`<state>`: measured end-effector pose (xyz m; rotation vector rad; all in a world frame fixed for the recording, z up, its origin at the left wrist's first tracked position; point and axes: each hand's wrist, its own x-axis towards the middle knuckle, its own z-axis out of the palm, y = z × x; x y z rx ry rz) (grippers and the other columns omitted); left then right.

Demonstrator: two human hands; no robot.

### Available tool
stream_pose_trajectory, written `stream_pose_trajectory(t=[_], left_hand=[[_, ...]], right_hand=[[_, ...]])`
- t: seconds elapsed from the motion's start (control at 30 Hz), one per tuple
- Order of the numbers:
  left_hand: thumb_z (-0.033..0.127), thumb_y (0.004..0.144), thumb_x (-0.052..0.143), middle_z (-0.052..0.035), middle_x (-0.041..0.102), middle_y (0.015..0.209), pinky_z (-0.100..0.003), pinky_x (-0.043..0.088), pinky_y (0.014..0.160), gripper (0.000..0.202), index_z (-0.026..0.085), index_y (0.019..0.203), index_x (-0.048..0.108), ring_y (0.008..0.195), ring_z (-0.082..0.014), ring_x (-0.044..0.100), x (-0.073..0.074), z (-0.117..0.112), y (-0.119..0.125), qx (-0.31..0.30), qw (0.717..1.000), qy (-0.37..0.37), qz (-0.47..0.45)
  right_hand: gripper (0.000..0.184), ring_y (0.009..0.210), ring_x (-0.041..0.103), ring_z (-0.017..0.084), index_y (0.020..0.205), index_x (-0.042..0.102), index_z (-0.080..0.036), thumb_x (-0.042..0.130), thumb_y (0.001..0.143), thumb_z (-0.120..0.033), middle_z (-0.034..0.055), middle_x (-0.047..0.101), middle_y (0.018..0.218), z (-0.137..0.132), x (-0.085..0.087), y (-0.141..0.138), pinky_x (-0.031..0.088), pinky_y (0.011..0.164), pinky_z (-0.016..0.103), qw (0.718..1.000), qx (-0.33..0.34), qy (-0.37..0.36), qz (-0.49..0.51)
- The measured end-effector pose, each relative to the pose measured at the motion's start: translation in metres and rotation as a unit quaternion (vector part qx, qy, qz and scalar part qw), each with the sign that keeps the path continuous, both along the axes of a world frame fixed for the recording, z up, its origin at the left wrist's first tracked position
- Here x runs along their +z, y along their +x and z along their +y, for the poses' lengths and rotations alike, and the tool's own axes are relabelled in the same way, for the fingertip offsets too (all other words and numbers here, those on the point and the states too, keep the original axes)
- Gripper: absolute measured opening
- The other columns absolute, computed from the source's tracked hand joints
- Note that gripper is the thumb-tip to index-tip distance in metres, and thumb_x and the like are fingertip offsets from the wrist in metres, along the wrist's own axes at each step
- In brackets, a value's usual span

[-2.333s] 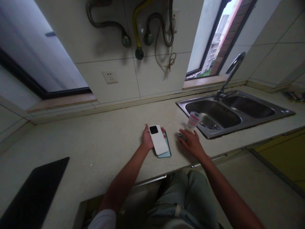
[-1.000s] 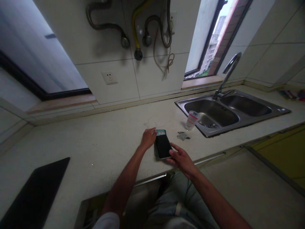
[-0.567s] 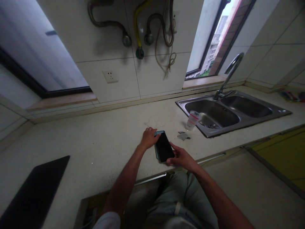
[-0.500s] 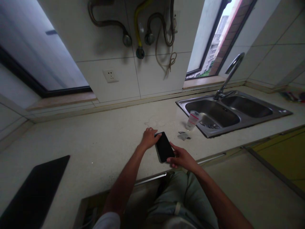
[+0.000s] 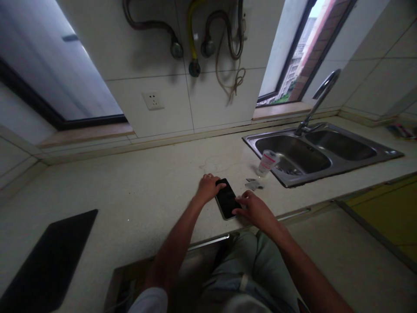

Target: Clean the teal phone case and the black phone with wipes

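A black smartphone point(image 5: 226, 201) lies screen up on the pale countertop, slightly tilted in its direction. My left hand point(image 5: 207, 188) is closed around its upper left edge, with the thumb on the screen and a ring on one finger. At the lower right edge of the phone, my right hand point(image 5: 256, 209) has its thumb and fingertips on the border, closed in a grip; the fingers underneath are hidden. Small crumpled grey-white wrapper pieces point(image 5: 253, 184) lie just right of the phone. Behind them a clear plastic cup point(image 5: 266, 163) with red print stands by the sink.
To the right is a steel double sink point(image 5: 286, 181) with a curved faucet point(image 5: 317, 100). A black flat panel point(image 5: 52, 261) lies on the counter at left. Hoses point(image 5: 193, 43) hang on the tiled wall above a socket point(image 5: 153, 100). A cabinet opening is below the counter edge.
My right hand has shifted from gripping the phone's lower right side to touching the top of its right edge with the fingertips. The left hand stays on the phone. The view shifted slightly.
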<state>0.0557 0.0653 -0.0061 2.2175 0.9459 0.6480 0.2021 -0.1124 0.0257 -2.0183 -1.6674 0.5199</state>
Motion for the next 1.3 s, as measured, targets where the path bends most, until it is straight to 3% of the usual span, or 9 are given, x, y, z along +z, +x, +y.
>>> stream_pose_trajectory(t=[0.17,0.37,0.67,0.73,0.83,0.93,1.03,1.17,1.3], left_hand=[[0.039,0.078,0.075,-0.0105,0.062,0.085,-0.047,0.035,0.103,0.017,0.022,0.079,0.072,0.101,-0.0323,0.054,0.001,-0.003,0.002,0.007,0.999,-0.020,-0.025],[0.046,0.065,0.083,-0.0099,0.063,0.080,-0.045,0.038,0.101,0.031,0.023,0.070,0.063,0.098,-0.0330,0.058,-0.007,-0.002,0.003,0.049,0.995,-0.051,-0.064],[0.052,0.063,0.080,-0.0029,0.064,0.072,-0.032,0.043,0.071,0.036,0.020,0.073,0.065,0.070,-0.0198,0.057,0.004,0.007,-0.007,0.012,0.974,-0.211,-0.076],[0.050,0.060,0.082,-0.0022,0.064,0.074,-0.031,0.043,0.071,0.039,0.018,0.076,0.065,0.071,-0.0182,0.057,0.007,0.005,-0.004,0.006,0.948,-0.278,-0.153],[0.048,0.056,0.086,-0.0014,0.064,0.077,-0.031,0.043,0.074,0.046,0.017,0.083,0.064,0.073,-0.0164,0.057,0.009,0.004,0.000,0.009,0.882,-0.378,-0.280],[0.044,0.050,0.091,-0.0007,0.064,0.079,-0.031,0.044,0.078,0.053,0.017,0.087,0.063,0.076,-0.0157,0.058,0.009,0.006,0.003,0.030,0.821,-0.429,-0.376],[0.041,0.049,0.093,-0.0005,0.064,0.083,-0.033,0.045,0.082,0.056,0.017,0.090,0.063,0.081,-0.0160,0.058,0.010,0.009,0.004,0.042,0.790,-0.435,-0.429],[0.038,0.048,0.094,-0.0004,0.066,0.085,-0.031,0.046,0.083,0.055,0.018,0.089,0.064,0.081,-0.0150,0.060,0.014,0.011,0.004,0.025,0.776,-0.436,-0.454],[0.045,0.056,0.090,-0.0028,0.069,0.088,-0.031,0.047,0.082,0.049,0.018,0.092,0.070,0.083,-0.0170,0.062,0.018,0.014,0.001,0.023,0.831,-0.387,-0.399]], right_hand=[[0.058,0.096,0.064,0.026,0.128,0.064,-0.018,0.076,0.080,-0.047,0.0144,0.064,0.116,0.007,-0.012,0.002,0.049,0.090,0.038,0.999,0.006,0.029,0.033],[0.099,0.116,0.055,0.038,0.145,0.044,-0.010,0.084,0.066,-0.053,0.0230,0.061,0.123,0.016,-0.014,-0.020,0.045,0.095,0.046,0.999,-0.033,-0.030,-0.014],[0.120,0.124,0.053,0.035,0.152,0.032,-0.013,0.089,0.052,-0.043,0.0197,0.052,0.134,0.025,-0.019,-0.026,0.043,0.103,0.045,0.993,-0.082,-0.032,0.080],[0.115,0.123,0.054,0.034,0.150,0.036,-0.013,0.088,0.053,-0.044,0.0195,0.052,0.136,0.025,-0.024,-0.022,0.044,0.103,0.045,0.987,-0.087,0.008,0.139],[0.082,0.115,0.060,0.031,0.138,0.054,-0.015,0.076,0.069,-0.054,0.0144,0.063,0.126,0.024,-0.026,-0.013,0.047,0.099,0.045,0.961,-0.079,0.057,0.259],[0.060,0.097,0.066,0.027,0.118,0.068,-0.017,0.063,0.081,-0.064,0.0084,0.072,0.105,0.023,-0.024,-0.001,0.053,0.089,0.042,0.914,-0.064,0.066,0.396],[0.057,0.093,0.068,0.026,0.110,0.072,-0.021,0.070,0.076,-0.066,0.0061,0.074,0.101,0.023,-0.026,0.008,0.056,0.084,0.042,0.864,-0.088,0.085,0.489],[0.056,0.094,0.068,0.027,0.107,0.074,-0.022,0.078,0.068,-0.062,0.0065,0.075,0.103,0.028,-0.035,0.019,0.055,0.089,0.047,0.856,-0.143,0.138,0.477],[0.053,0.093,0.069,0.027,0.105,0.076,-0.020,0.078,0.069,-0.060,0.0065,0.076,0.101,0.034,-0.037,0.030,0.054,0.090,0.046,0.875,-0.134,0.159,0.438]])
